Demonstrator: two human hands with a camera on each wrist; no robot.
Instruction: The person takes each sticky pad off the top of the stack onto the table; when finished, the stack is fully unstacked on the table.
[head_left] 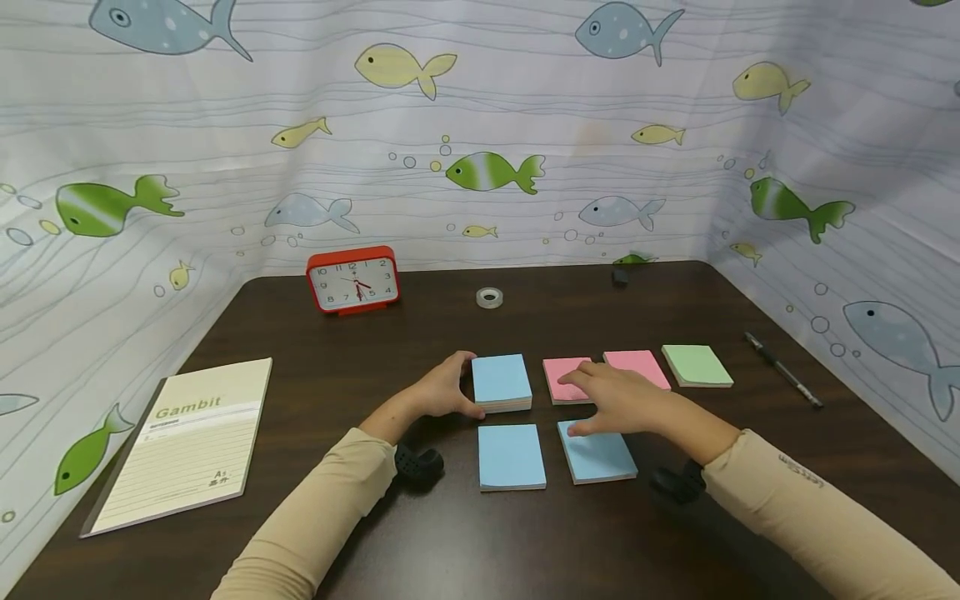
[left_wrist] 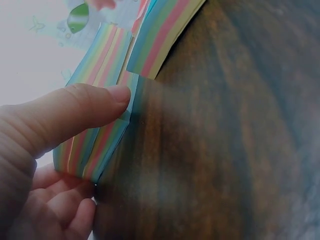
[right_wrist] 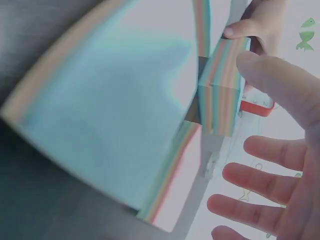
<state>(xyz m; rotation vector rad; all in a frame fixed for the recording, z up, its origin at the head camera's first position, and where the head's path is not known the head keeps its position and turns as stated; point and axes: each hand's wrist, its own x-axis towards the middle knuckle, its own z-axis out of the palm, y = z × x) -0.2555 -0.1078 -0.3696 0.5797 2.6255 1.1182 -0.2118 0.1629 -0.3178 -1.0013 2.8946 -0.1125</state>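
Note:
My left hand point(head_left: 444, 387) grips the left side of a tall stack of sticky note pads point(head_left: 501, 379) with a blue top, thumb at its near side and fingers at the far side. The left wrist view shows the stack's striped edges point(left_wrist: 95, 145) in blue, pink and yellow. Over a pink sticky note pad point(head_left: 558, 372) and a blue pad point(head_left: 600, 460) hovers my right hand point(head_left: 622, 398), its fingers spread and nothing held. Another blue pad point(head_left: 512, 457) lies just in front of the stack. Right of the hand are a second pink pad point(head_left: 637, 365) and a green pad point(head_left: 696, 365).
A Gambit notebook point(head_left: 187, 442) lies on the left of the dark table point(head_left: 450, 542). Toward the back stand a red clock point(head_left: 354, 282), a tape roll point(head_left: 490, 297) and a small black object point(head_left: 619, 277). A pen point(head_left: 783, 369) lies near the right edge. A fish-print curtain point(head_left: 480, 108) surrounds the table.

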